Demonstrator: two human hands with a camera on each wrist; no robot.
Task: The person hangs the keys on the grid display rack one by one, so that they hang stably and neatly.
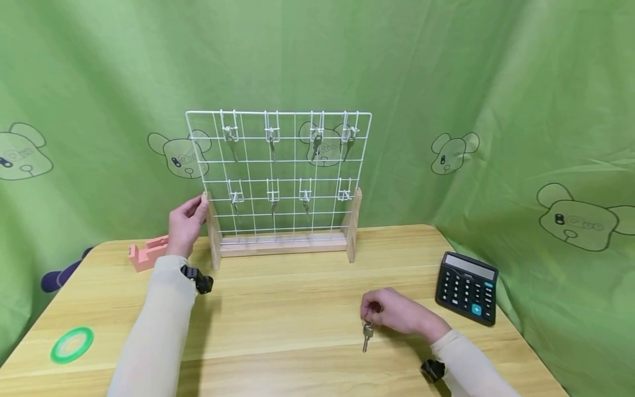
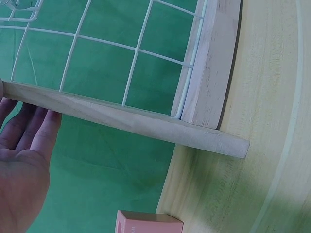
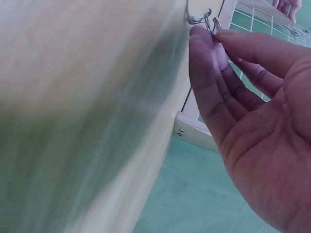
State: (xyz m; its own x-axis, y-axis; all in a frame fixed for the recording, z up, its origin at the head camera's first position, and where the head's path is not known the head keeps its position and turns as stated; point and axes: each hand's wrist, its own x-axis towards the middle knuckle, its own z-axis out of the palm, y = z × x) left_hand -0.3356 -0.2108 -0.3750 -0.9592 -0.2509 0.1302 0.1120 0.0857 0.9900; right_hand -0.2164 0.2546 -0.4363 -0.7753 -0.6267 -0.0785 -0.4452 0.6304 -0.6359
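Note:
A white wire grid rack stands upright on a wooden base at the back of the table. Keys hang from several of its hooks; the lower right hook carries no visible key. My left hand holds the top of the rack's left wooden post, fingers behind it in the left wrist view. Over the table's front right, my right hand pinches a silver key by its ring, and the key dangles downward. In the right wrist view, thumb and fingertips meet at the metal ring.
A black calculator lies at the table's right edge. Behind my left wrist is a pink block-shaped holder. A green tape roll lies front left. Green curtains surround the wooden table.

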